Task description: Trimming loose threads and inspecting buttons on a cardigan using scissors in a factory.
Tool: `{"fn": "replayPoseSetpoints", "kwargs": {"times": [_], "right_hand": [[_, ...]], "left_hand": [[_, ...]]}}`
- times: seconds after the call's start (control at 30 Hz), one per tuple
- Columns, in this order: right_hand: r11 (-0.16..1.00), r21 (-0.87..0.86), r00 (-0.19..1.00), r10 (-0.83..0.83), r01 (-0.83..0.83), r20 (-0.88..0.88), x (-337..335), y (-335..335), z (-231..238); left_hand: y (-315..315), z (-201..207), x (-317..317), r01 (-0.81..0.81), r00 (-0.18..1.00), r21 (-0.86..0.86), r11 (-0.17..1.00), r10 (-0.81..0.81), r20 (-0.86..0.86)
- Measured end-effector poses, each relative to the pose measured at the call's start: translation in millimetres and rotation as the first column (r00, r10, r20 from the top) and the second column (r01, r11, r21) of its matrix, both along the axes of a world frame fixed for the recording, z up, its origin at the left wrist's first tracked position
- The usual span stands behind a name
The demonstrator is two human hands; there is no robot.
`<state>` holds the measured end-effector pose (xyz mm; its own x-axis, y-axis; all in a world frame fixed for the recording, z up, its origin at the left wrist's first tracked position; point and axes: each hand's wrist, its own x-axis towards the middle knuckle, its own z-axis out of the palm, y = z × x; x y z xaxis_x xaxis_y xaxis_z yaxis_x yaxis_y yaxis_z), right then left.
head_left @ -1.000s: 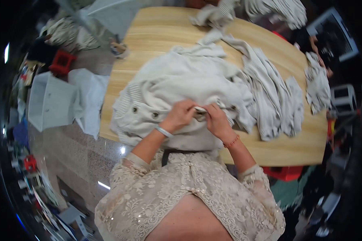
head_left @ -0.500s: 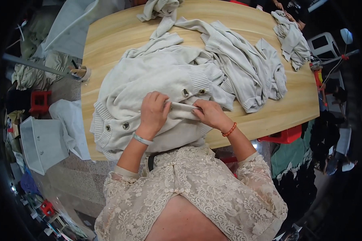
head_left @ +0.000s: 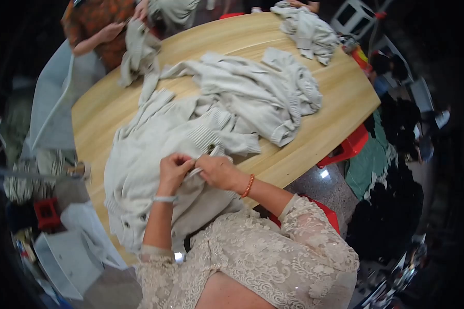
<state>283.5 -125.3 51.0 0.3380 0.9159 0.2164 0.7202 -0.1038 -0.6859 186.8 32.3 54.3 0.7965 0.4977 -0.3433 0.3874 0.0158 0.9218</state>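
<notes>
A cream knit cardigan with ribbed bands and dark round buttons lies bunched at the near side of a wooden table. My left hand is closed in a pinch at the cardigan's edge, thumb and fingertips together. Right beside it, my right hand grips a folded strip of the same edge, its fingers curled. The two hands' fingertips nearly meet. A dark button shows on the ribbing just beyond my right hand. What lies exactly between the fingertips is partly hidden.
Another cream knit garment lies beyond on the wooden table. At the far left a co-worker holds a cream knit piece; more knitwear lies far right. Red stools and a white bin stand around the table.
The view has swung, bringing a co-worker into sight at the far left. My hands have come closer together on the cardigan's edge, and the left fingers have closed into a pinch.
</notes>
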Motion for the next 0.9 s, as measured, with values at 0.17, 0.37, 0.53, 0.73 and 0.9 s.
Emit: {"fn": "replayPoseSetpoints", "kwargs": {"times": [0.17,0.37,0.53,0.73,0.9], "right_hand": [[0.991,-0.045,0.988,-0.129,0.125,-0.088,-5.0,5.7,13.7],[0.999,-0.038,1.000,-0.019,0.020,0.023,-3.8,6.7,-10.4],[0.998,0.012,0.998,0.058,-0.059,0.037,-0.8,1.2,-28.0],[0.990,0.030,0.983,0.141,-0.139,-0.115,5.9,-0.2,-31.3],[0.995,0.094,0.996,0.037,-0.029,-0.083,-3.7,-2.0,-45.1]], "left_hand": [[-0.7,13.1,-3.1,-0.057,0.998,-0.142,0.988,0.056,-0.015],[3.2,23.5,-13.1,0.080,0.997,-0.090,0.993,-0.080,0.005],[-7.6,15.2,-30.8,0.256,0.942,0.352,0.901,-0.313,0.117],[-14.4,4.8,-28.4,0.194,0.949,0.448,0.873,-0.283,0.140],[-22.2,9.6,-25.8,0.165,0.951,0.452,0.877,-0.263,0.164]]}}
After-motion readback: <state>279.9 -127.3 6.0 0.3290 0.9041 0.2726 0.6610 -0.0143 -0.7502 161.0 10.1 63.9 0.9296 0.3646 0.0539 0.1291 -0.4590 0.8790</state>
